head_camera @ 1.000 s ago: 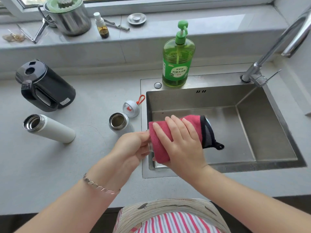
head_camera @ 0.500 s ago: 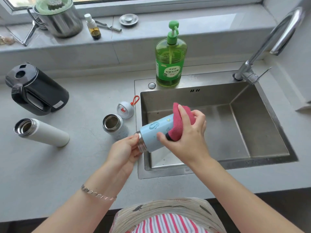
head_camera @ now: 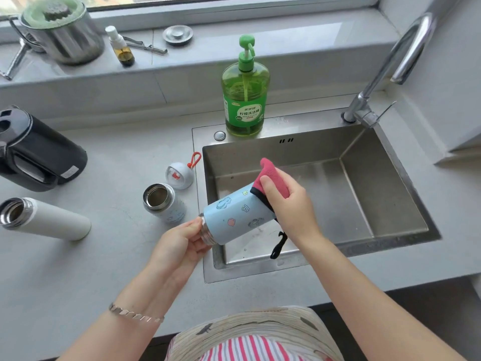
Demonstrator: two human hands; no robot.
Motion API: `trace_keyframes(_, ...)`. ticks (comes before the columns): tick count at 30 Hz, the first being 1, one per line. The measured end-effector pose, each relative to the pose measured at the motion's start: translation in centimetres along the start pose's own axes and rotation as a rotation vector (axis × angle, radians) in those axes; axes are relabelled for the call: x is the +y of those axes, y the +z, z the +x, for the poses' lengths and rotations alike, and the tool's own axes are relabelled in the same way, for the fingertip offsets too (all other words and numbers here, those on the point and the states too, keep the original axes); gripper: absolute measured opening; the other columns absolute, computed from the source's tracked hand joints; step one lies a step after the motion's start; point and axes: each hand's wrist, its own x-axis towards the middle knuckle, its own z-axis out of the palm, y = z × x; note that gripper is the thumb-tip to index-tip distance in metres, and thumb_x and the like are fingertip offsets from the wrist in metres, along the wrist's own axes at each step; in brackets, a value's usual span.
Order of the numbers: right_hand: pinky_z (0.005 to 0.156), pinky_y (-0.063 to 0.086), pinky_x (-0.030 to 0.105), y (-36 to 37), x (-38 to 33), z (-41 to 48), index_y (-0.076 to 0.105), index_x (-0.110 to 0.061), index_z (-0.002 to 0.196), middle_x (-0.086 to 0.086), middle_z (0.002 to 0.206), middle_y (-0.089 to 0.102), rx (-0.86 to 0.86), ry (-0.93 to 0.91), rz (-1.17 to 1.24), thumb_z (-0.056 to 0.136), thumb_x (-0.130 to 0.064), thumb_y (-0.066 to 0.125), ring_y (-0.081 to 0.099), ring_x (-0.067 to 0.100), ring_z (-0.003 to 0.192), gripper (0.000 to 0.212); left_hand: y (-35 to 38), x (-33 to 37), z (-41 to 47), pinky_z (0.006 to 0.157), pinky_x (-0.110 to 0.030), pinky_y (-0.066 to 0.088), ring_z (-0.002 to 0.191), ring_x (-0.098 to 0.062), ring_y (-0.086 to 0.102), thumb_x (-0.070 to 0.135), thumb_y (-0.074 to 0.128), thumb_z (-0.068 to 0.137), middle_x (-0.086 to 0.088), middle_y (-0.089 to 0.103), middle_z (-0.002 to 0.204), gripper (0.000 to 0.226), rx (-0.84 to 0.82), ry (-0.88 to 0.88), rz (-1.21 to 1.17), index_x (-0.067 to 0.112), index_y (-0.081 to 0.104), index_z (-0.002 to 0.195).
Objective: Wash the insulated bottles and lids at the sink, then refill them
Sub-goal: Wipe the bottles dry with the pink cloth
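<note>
A light blue insulated bottle (head_camera: 235, 217) with small cartoon prints lies tilted over the front left corner of the steel sink (head_camera: 390, 194). My left hand (head_camera: 179, 243) grips its steel mouth end. My right hand (head_camera: 289, 204) holds a pink cloth (head_camera: 270, 175) wrapped round the bottle's base end; a black loop hangs from the cloth. On the counter to the left stand a short open bottle (head_camera: 162, 203), a round white lid (head_camera: 179, 175) with a red loop, and a tall white open bottle (head_camera: 44, 218).
A green dish soap pump bottle (head_camera: 244, 92) stands on the sink's back rim. The tap (head_camera: 390, 61) arches at the back right. A black kettle (head_camera: 36, 152) sits at far left. The windowsill holds a steel pot (head_camera: 62, 32), a small spray bottle (head_camera: 121, 46) and a sink plug (head_camera: 178, 35).
My right hand slid the pink cloth along the blue bottle from covering its body to its base end, baring the printed side. The left hand kept hold of the mouth end.
</note>
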Motion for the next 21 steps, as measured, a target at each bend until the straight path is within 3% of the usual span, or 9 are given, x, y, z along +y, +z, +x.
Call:
trace_keyframes(2, 0.066, 0.041, 0.009, 0.5, 0.1, -0.5, 0.058, -0.031, 0.122, -0.013, 0.09, 0.064, 0.103, -0.086, -0.124, 0.093, -0.035, 0.049, 0.057, 0.003, 0.082, 0.031, 0.1, -0.1, 0.0, 0.073, -0.028, 0.046, 0.059, -0.013, 0.067, 0.008, 0.038, 0.097, -0.002, 0.072, 0.071, 0.027, 0.01, 0.004, 0.007, 0.007, 0.064, 0.089)
trace_keyframes(5, 0.064, 0.037, 0.011, 0.9, 0.6, -1.0, 0.06, -0.029, 0.123, -0.016, 0.081, 0.06, 0.203, -0.21, -0.206, 0.095, -0.029, 0.049, 0.054, -0.001, 0.075, 0.031, 0.1, -0.2, -0.1, 0.069, -0.026, 0.046, 0.058, -0.013, 0.066, 0.007, 0.041, 0.096, -0.003, 0.071, 0.069, 0.025, 0.04, 0.006, 0.019, 0.006, 0.064, 0.087)
trace_keyframes(7, 0.077, 0.045, 0.018, 1.3, 1.1, -1.4, 0.062, -0.024, 0.122, -0.009, 0.106, 0.067, 0.205, -0.316, -0.255, 0.092, -0.033, 0.049, 0.058, -0.002, 0.095, 0.034, -0.2, -0.4, -0.3, 0.071, -0.027, 0.046, 0.056, -0.013, 0.066, 0.007, 0.042, 0.096, -0.003, 0.071, 0.067, 0.023, 0.064, -0.022, -0.017, 0.006, 0.063, 0.087)
trace_keyframes(9, 0.091, 0.048, 0.025, 1.8, 1.3, -1.9, 0.063, -0.017, 0.121, -0.002, 0.127, 0.06, 0.22, -0.469, -0.297, 0.092, -0.034, 0.048, 0.055, 0.005, 0.115, 0.037, -0.6, -0.4, -0.7, 0.074, -0.028, 0.045, 0.054, -0.013, 0.066, 0.008, 0.042, 0.096, -0.002, 0.07, 0.065, 0.02, 0.081, -0.068, -0.076, 0.008, 0.061, 0.089)
trace_keyframes(13, 0.089, 0.053, 0.037, 1.6, 1.2, -2.4, 0.065, -0.005, 0.115, 0.009, 0.125, 0.061, 0.106, -0.799, -0.341, 0.093, -0.016, 0.058, 0.057, 0.018, 0.118, 0.026, -2.5, 0.9, -2.2, 0.079, -0.027, 0.044, 0.065, -0.017, 0.063, 0.01, 0.042, 0.096, 0.0, 0.069, 0.06, 0.023, 0.145, -0.036, -0.129, 0.009, 0.062, 0.083)
trace_keyframes(15, 0.085, 0.055, 0.037, 1.3, 0.7, -2.7, 0.065, -0.011, 0.117, 0.004, 0.114, 0.067, 0.015, -0.684, -0.226, 0.092, -0.016, 0.057, 0.064, 0.016, 0.104, 0.026, -4.4, 2.0, -3.6, 0.076, -0.025, 0.044, 0.067, -0.011, 0.061, 0.007, 0.045, 0.095, 0.004, 0.069, 0.061, 0.024, 0.236, 0.166, -0.023, 0.01, 0.064, 0.08)
trace_keyframes(18, 0.08, 0.056, 0.034, 1.7, 0.0, -3.0, 0.064, -0.028, 0.118, -0.012, 0.091, 0.069, -0.106, -0.249, -0.072, 0.093, -0.017, 0.055, 0.066, 0.013, 0.089, 0.029, -8.0, 3.1, -6.4, 0.068, -0.012, 0.045, 0.061, 0.006, 0.059, 0.005, 0.052, 0.092, 0.017, 0.066, 0.058, 0.024, 0.501, 0.571, 0.402, 0.017, 0.067, 0.076)
trace_keyframes(19, 0.078, 0.057, 0.033, 2.0, 0.0, -2.8, 0.064, -0.03, 0.117, -0.012, 0.087, 0.069, -0.145, -0.187, -0.087, 0.092, -0.016, 0.055, 0.066, 0.015, 0.088, 0.03, -9.4, 3.2, -7.1, 0.067, -0.012, 0.044, 0.066, 0.004, 0.06, 0.005, 0.053, 0.091, 0.017, 0.066, 0.062, 0.021, 0.579, 0.661, 0.563, 0.016, 0.068, 0.08)
trace_keyframes(21, 0.076, 0.057, 0.033, 2.9, -0.4, -2.4, 0.065, -0.035, 0.111, -0.01, 0.087, 0.068, -0.235, -0.146, -0.165, 0.092, -0.018, 0.055, 0.065, 0.017, 0.087, 0.028, -12.5, 3.1, -7.5, 0.073, -0.027, 0.044, 0.073, -0.018, 0.058, 0.003, 0.054, 0.091, 0.006, 0.062, 0.07, 0.016, 0.728, 0.794, 0.914, 0.008, 0.069, 0.09)
